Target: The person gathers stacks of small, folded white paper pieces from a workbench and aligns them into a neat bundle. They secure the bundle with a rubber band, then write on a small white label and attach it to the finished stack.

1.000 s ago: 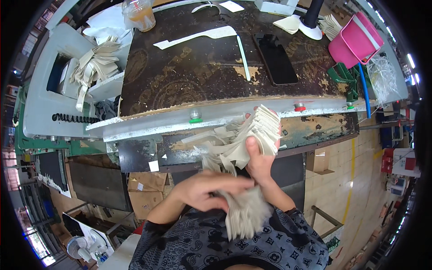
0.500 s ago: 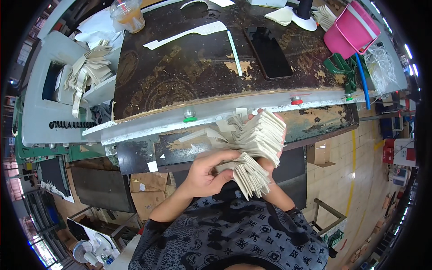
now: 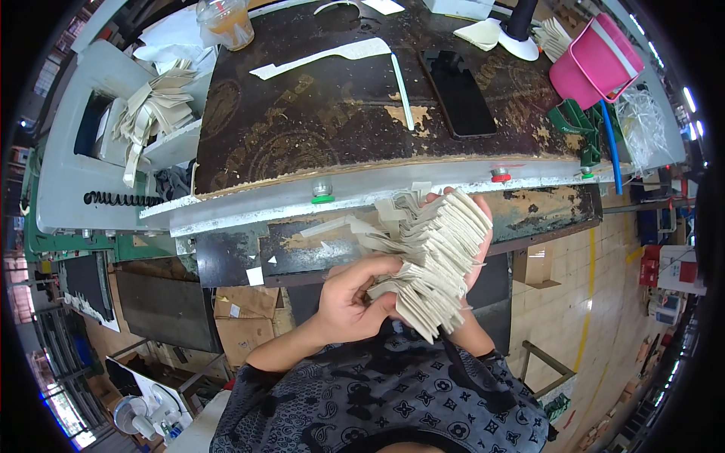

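A thick fanned stack of off-white flat cut pieces (image 3: pixel 438 253) is held between my two hands above the near edge of the machine bench. My left hand (image 3: pixel 353 298) is closed on its lower left part, thumb and fingers pinching the nearer pieces. Behind and along the right side of the stack, my right hand (image 3: pixel 480 260) supports it from beneath; most of that hand is hidden. Loose off-white strips (image 3: pixel 351 225) lie on the worn ledge beside the stack's left end.
The dark worn board (image 3: pixel 317 113) carries a curved white offcut (image 3: pixel 332 57), a black phone (image 3: pixel 459 94) and a pink bucket (image 3: pixel 593 64). A drink cup (image 3: pixel 225 26) stands at far left, above more off-white pieces (image 3: pixel 155 102). A green button (image 3: pixel 322 198) and red button (image 3: pixel 500 175) line the front rail.
The bunch in my left hand, earlier parted from the rest by a gap, now lies against the larger stack as one row. The view has shifted slightly.
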Tool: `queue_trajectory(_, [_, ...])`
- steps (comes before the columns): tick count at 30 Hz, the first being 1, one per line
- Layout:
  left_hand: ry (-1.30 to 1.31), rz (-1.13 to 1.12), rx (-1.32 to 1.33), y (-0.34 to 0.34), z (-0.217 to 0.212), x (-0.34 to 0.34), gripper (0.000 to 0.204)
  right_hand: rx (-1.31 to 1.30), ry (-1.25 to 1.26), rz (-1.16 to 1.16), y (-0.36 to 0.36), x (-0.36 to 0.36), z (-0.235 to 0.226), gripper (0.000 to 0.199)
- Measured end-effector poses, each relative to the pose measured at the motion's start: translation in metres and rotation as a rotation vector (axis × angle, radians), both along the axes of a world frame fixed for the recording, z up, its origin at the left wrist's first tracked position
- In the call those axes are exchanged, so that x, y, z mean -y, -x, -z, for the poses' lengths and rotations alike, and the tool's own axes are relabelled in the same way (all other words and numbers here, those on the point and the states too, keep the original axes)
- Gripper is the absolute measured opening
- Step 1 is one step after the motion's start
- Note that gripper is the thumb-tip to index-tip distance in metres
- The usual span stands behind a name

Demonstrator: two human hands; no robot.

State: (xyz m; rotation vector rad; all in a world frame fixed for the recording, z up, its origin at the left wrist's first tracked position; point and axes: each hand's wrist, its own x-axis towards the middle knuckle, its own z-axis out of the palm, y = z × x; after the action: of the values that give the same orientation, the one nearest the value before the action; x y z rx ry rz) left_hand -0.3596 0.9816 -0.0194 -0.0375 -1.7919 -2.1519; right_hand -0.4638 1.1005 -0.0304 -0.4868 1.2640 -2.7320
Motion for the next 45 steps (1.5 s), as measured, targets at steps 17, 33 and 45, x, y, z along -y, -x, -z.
queue_trajectory(17, [0.99, -0.378, -0.272, 0.144, -0.079, 0.1, 0.021, 0.126, -0.1, -0.08, 0.024, -0.044, 0.012, 0.115])
queue_trajectory(33, [1.234, -0.109, 0.396, 0.272, -0.054, 0.219, 0.026, 0.199, -0.083, -0.053, 0.028, -0.064, 0.027, 0.092])
queue_trajectory(45, [0.388, 0.22, 0.102, 0.09, -0.088, 0.043, 0.054, 0.244, -0.059, -0.134, 0.049, -0.067, 0.032, 0.096])
